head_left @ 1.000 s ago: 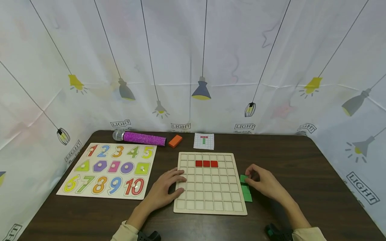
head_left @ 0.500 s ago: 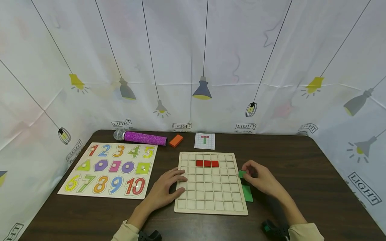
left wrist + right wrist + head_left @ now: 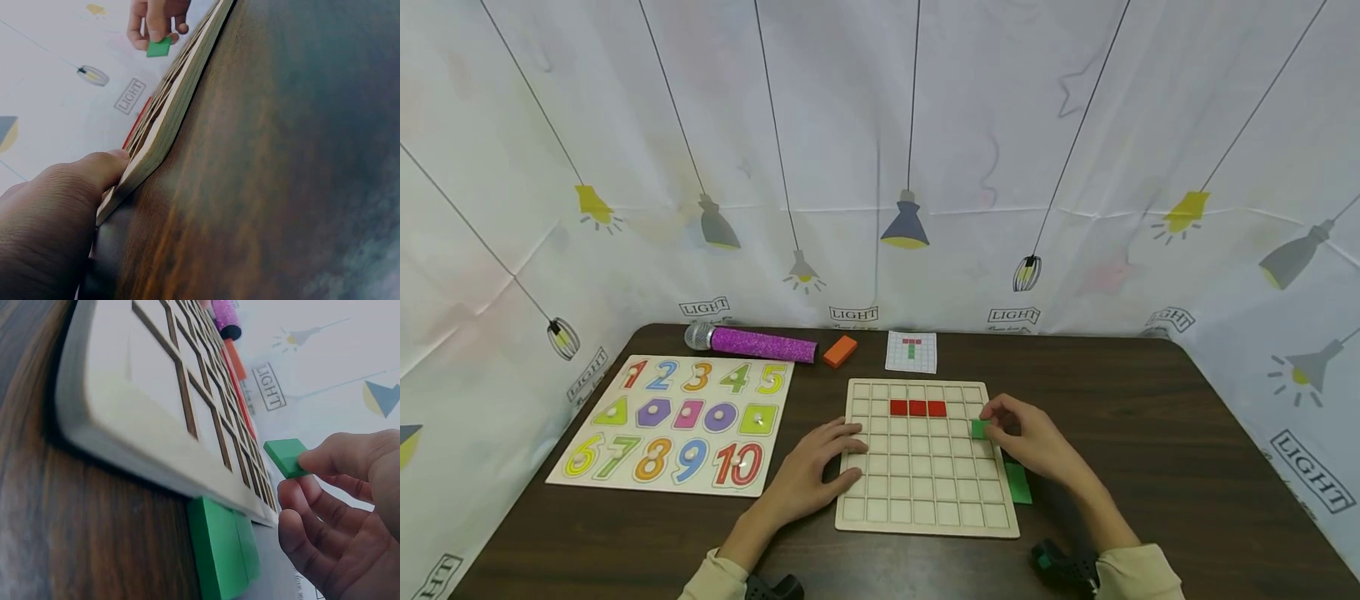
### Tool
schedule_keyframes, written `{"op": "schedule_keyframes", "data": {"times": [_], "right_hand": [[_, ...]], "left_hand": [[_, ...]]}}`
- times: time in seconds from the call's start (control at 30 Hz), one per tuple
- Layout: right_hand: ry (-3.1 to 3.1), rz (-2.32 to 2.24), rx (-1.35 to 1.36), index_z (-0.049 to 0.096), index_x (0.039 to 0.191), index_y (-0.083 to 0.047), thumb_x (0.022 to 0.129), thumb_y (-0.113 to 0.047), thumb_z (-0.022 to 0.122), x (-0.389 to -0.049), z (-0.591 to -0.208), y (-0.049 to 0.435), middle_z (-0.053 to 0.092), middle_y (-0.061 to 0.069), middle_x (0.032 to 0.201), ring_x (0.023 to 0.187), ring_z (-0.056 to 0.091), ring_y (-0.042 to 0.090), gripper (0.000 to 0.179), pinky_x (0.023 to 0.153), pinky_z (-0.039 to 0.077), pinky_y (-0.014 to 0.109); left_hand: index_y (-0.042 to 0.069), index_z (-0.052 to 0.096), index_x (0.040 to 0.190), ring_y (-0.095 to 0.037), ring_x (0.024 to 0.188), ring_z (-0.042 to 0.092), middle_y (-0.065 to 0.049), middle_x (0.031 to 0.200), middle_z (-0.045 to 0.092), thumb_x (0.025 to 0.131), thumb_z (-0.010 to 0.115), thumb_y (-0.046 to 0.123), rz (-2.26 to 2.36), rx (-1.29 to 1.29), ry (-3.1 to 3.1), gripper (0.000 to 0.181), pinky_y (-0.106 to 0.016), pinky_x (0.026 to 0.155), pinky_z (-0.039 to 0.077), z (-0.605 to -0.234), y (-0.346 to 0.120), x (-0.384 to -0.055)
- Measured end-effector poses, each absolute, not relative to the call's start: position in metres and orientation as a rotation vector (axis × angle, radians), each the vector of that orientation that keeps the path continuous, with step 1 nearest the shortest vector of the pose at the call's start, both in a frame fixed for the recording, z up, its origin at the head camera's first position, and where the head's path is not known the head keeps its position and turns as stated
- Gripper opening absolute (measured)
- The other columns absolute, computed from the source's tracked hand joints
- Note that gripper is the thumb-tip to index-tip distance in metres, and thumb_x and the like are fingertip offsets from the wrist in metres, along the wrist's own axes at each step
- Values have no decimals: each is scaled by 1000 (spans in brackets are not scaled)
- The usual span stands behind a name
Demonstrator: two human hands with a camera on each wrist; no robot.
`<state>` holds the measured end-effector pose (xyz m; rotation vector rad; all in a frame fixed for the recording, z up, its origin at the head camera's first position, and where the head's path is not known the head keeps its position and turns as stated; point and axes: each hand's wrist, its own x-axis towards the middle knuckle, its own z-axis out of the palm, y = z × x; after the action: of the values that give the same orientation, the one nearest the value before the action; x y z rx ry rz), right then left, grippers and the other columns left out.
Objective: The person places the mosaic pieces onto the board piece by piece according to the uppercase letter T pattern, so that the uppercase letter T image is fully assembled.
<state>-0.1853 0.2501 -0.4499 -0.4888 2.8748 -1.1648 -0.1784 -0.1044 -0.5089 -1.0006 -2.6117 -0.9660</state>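
Observation:
A wooden grid board point(image 3: 925, 517) lies flat on the table, with three red square tiles point(image 3: 917, 408) side by side in its second row. My left hand point(image 3: 812, 467) rests on the board's left edge, fingers relaxed and thumb spread; the thumb point(image 3: 103, 169) touches the rim in the left wrist view. Between thumb and fingers my right hand point(image 3: 1030, 437) pinches a green square tile point(image 3: 286, 456), held just above the board's right side. Two more green tiles point(image 3: 219, 550) lie against the board's right edge on the table.
Behind the board lies a pattern card point(image 3: 912, 352) showing a red and green T. An orange block point(image 3: 840, 352) and a purple microphone point(image 3: 760, 343) are to its left. A number and shape puzzle board point(image 3: 673, 483) sits left of my left hand.
My right hand has picked up the green tile from beside the board and carried it leftward over the board's right edge. The left hand stays in place.

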Motion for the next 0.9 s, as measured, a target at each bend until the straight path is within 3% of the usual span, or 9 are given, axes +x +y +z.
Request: {"op": "schedule_keyframes", "data": {"times": [0.23,0.6,0.9], "right_hand": [[2776,-1261,-502,59,106,-11,92,-13,59,-188,-450,241,62,6,90,73,60,16,14,57,51,25],[2806,-1276,-589,61,104,-13,93,-15,60,-196,-453,224,63,2,99,86,60,16,12,71,52,26],[2795,-1292,-544,61,103,-13,93,-18,61,-199,-458,210,63,1,98,84,60,16,12,66,51,24]], "left_hand": [[28,62,117,-27,136,40,2,138,52,88,65,36,-954,-1002,-2592,30,-56,105,36,-511,-105,-178],[30,61,117,-26,136,40,2,138,52,89,63,37,-944,-1008,-2585,29,-55,106,36,-510,-105,-182],[29,61,118,-26,137,40,3,139,51,89,63,37,-953,-1006,-2591,30,-55,106,35,-511,-105,-180]]}}
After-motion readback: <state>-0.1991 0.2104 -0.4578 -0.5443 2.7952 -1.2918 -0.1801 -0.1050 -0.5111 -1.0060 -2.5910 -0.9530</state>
